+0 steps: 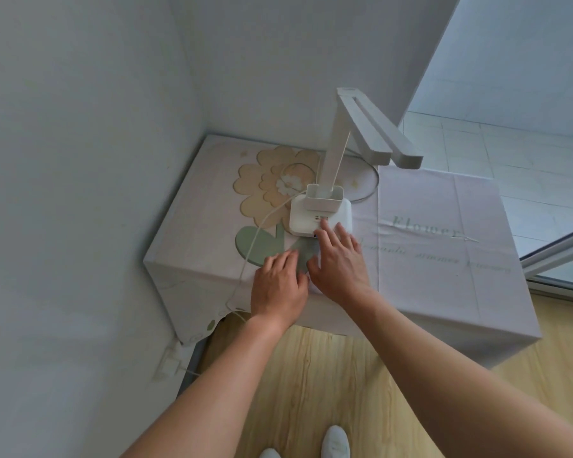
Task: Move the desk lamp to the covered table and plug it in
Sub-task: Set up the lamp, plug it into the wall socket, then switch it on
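Note:
A white desk lamp (pixel 314 214) stands upright on the covered table (pixel 443 226), its square base near the middle and its folded head reaching right. Its white cord (pixel 248 256) runs from the base across the flower print, over the table's left front edge and down to a white plug at the wall socket (pixel 171 360). My right hand (pixel 339 262) lies flat, fingers spread, fingertips touching the front of the lamp base. My left hand (pixel 278 285) rests palm down on the cloth just left of it, holding nothing.
The table sits in a corner, with white walls at the left and behind. A round glass plate (pixel 367 180) lies behind the lamp. Wood floor and my white shoes (pixel 334 441) are below; a tiled floor and a sliding door frame (pixel 556 256) are at the right.

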{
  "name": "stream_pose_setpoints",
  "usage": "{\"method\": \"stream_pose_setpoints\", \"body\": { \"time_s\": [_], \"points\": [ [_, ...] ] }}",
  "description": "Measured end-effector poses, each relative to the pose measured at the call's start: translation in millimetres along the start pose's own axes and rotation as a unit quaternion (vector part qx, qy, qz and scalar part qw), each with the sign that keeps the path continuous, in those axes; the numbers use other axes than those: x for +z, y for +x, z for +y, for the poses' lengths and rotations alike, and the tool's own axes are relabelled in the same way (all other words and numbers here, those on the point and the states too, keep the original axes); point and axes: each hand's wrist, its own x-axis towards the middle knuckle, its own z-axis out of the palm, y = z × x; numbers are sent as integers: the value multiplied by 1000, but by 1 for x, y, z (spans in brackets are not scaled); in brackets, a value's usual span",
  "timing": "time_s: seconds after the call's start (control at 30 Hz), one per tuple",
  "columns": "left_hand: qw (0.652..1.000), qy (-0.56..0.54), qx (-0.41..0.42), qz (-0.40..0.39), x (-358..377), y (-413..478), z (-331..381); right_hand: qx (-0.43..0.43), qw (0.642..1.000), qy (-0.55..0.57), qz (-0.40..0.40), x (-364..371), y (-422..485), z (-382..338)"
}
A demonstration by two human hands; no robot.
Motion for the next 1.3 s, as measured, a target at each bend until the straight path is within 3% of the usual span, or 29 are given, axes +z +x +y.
{"method": "stream_pose_setpoints", "body": {
  "time_s": [1.3],
  "points": [
    [1000, -16, -3, -4, -3, 3, 4, -21, 998, -51, -31, -6, -3, 2]
  ]
}}
